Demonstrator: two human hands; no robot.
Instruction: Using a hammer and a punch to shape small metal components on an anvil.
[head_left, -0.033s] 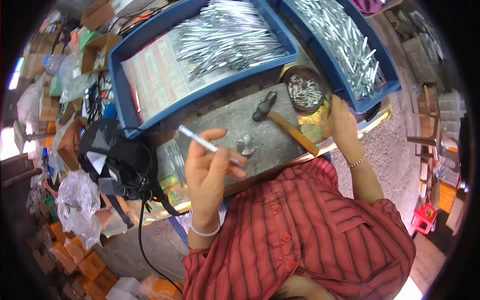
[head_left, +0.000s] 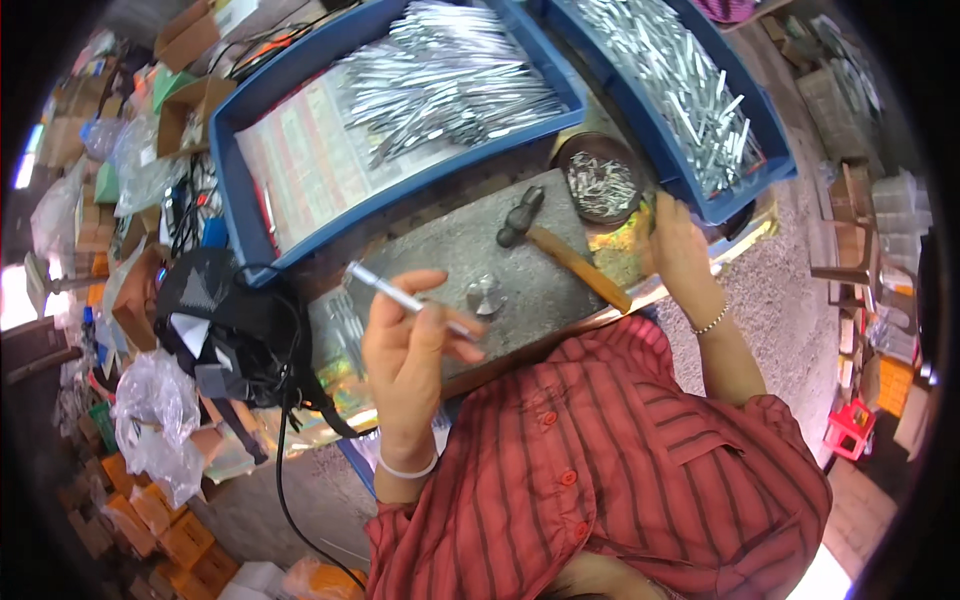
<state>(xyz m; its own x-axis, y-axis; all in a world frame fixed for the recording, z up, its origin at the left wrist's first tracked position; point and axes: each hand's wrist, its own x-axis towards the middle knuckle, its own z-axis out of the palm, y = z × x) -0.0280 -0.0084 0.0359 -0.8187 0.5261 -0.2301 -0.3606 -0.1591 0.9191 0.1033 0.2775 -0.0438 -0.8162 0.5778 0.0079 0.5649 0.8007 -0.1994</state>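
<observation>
My left hand (head_left: 405, 355) pinches a thin silvery metal rod (head_left: 400, 295), tilted above the grey slab (head_left: 420, 260). Beneath and beside it, a small round shiny metal piece (head_left: 486, 294) sits on the slab. A hammer (head_left: 570, 260) with a dark head and wooden handle lies across the slab's right part. My right hand (head_left: 683, 255) is at the right edge of a round dark bowl (head_left: 573, 185) of small metal pins (head_left: 605, 185). Its fingers are bent close together, their tips partly hidden; anything between them cannot be made out.
A blue tray (head_left: 330, 225) of long metal rods stands beyond the slab, another blue tray (head_left: 745, 190) of shorter pieces to the right. Several rods (head_left: 345, 325) lie at the slab's left end, near a black bag (head_left: 235, 310) with a hanging cable (head_left: 282, 480).
The whole view has shifted slightly, with the trays and hammer a little further left in the picture. Both hands keep nearly the same pose, the rod still in my left hand.
</observation>
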